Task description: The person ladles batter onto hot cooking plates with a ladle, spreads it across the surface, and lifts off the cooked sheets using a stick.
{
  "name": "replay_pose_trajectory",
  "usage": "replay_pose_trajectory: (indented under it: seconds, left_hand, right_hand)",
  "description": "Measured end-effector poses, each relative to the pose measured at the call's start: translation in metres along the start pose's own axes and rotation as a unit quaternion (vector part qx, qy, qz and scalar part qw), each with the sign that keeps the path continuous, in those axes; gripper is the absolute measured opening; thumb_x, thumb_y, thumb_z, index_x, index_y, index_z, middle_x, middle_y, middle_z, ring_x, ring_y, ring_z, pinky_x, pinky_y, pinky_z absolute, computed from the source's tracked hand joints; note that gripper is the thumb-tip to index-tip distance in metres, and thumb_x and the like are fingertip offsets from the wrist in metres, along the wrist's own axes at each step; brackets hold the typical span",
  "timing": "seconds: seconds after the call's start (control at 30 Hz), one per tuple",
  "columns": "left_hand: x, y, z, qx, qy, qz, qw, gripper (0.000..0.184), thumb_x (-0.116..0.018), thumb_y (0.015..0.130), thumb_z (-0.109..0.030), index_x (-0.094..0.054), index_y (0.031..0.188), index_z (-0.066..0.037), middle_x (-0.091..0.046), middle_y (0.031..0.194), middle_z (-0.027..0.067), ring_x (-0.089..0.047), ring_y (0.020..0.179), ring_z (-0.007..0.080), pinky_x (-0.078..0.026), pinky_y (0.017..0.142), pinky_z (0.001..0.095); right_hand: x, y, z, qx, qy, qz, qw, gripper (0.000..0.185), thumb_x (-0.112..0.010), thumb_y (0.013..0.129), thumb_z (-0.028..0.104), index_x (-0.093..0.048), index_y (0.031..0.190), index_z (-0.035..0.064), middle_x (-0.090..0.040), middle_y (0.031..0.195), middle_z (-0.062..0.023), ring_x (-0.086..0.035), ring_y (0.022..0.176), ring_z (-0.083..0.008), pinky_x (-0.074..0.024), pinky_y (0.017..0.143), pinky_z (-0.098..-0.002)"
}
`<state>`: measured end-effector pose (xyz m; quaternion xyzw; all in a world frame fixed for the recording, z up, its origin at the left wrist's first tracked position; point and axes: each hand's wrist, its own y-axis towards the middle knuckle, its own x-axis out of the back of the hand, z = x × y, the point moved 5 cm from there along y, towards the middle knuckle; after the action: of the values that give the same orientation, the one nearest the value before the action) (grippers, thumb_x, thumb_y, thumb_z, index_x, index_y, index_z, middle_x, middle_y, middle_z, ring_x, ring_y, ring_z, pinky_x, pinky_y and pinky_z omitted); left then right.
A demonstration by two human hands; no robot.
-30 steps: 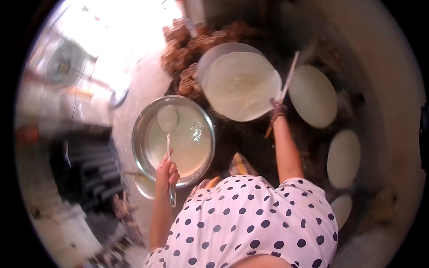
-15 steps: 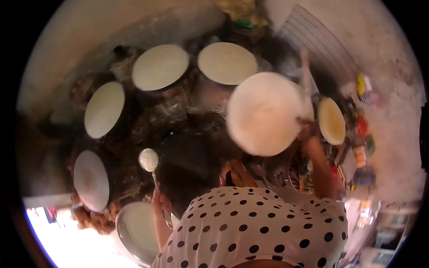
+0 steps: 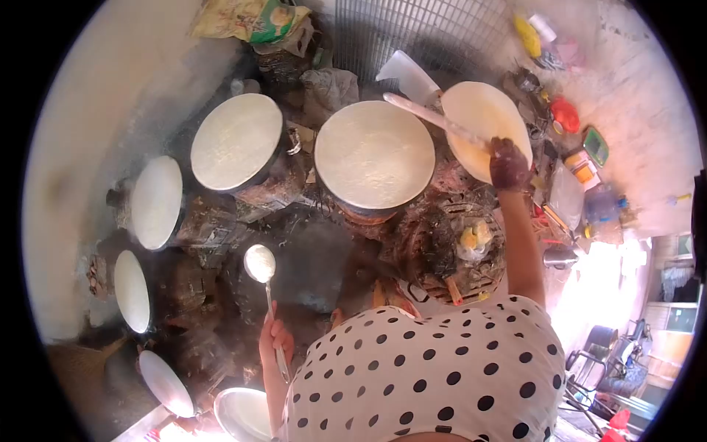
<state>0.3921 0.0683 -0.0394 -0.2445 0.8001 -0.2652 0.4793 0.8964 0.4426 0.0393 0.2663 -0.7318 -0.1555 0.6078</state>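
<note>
My left hand point(image 3: 276, 340) is wrapped round the handle of a metal ladle point(image 3: 259, 263) whose bowl holds white batter. My right hand point(image 3: 508, 163), in a dark glove, grips a long pale stick point(image 3: 434, 118) that points up and left. It is over the right side of a round pan with a yellowish surface point(image 3: 482, 114). Just left of that pan stands a larger round pan coated white point(image 3: 374, 155). Another white-coated pan point(image 3: 237, 141) sits further left.
More round pans point(image 3: 157, 202) curve down the left side. A metal basin point(image 3: 243, 414) is at the lower left. Right of centre is a round burner grate point(image 3: 471, 250). A wire rack point(image 3: 420, 33) stands at the back, and bottles and packets point(image 3: 604, 205) lie at the right.
The view has swung round to the right, so the pans show further left. My right hand with the stick is now over the yellowish pan. The ladle is still in my left hand.
</note>
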Motion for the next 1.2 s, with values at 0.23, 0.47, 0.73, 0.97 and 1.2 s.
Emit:
replay_pose_trajectory:
  seconds: [0.23, 0.47, 0.73, 0.97, 1.2]
  left_hand:
    - [-0.041, 0.008, 0.033, 0.012, -0.044, 0.027, 0.999, 0.037, -0.033, 0.102, -0.018, -0.038, 0.136, -0.004, -0.041, 0.062, -0.0060, -0.038, 0.039, 0.0013, -0.033, 0.034, 0.0198]
    - [-0.032, -0.023, 0.045, -0.028, -0.243, 0.070, 0.967, 0.040, -0.025, 0.100, -0.010, -0.033, 0.139, -0.005, -0.032, 0.059, -0.0056, -0.036, 0.039, 0.0050, -0.033, 0.040, 0.0244]
    - [0.088, -0.126, 0.099, -0.239, -0.591, 0.008, 0.770, 0.029, -0.038, 0.098, -0.014, -0.048, 0.120, 0.001, -0.042, 0.057, -0.0061, -0.039, 0.040, 0.0041, -0.031, 0.041, 0.0202]
    - [0.285, -0.252, 0.151, -0.383, -0.188, -0.487, 0.762, 0.032, -0.041, 0.097, -0.016, -0.047, 0.128, -0.015, -0.040, 0.058, -0.0026, -0.033, 0.038, 0.0079, -0.029, 0.032, 0.0203]
    - [0.563, -0.256, 0.116, -0.393, -0.357, -0.391, 0.752, 0.020, -0.042, 0.091, -0.010, -0.049, 0.110, -0.007, -0.043, 0.062, -0.0025, -0.039, 0.046, 0.0071, -0.032, 0.040, 0.0208]
  right_hand:
    - [-0.150, -0.067, -0.042, -0.071, 0.012, 0.160, 0.984, 0.031, -0.056, 0.080, 0.018, -0.059, 0.110, 0.0159, -0.058, 0.105, -0.0057, -0.059, 0.095, -0.0262, -0.0497, 0.077, -0.0418]
    - [-0.203, -0.111, -0.010, -0.137, 0.377, 0.042, 0.915, 0.037, -0.055, 0.089, 0.020, -0.054, 0.124, 0.0061, -0.058, 0.118, -0.0129, -0.057, 0.106, -0.0287, -0.0496, 0.084, -0.0407]
    - [-0.078, -0.158, 0.392, 0.085, 0.595, 0.473, 0.644, 0.026, -0.051, 0.094, 0.029, -0.065, 0.091, 0.0067, -0.061, 0.066, -0.0044, -0.057, 0.055, -0.0162, -0.0444, 0.049, -0.0319]
    - [0.154, -0.304, 0.687, 0.379, 0.493, 0.713, 0.325, 0.032, -0.051, 0.091, 0.012, -0.057, 0.123, 0.0130, -0.059, 0.070, 0.0007, -0.052, 0.048, -0.0086, -0.0415, 0.041, -0.0235]
    - [0.302, -0.533, 0.864, 0.810, 0.234, 0.349, 0.410, 0.040, -0.041, 0.096, 0.033, -0.045, 0.134, 0.0208, -0.063, 0.097, -0.0230, -0.061, 0.092, -0.0368, -0.0466, 0.079, -0.0443]
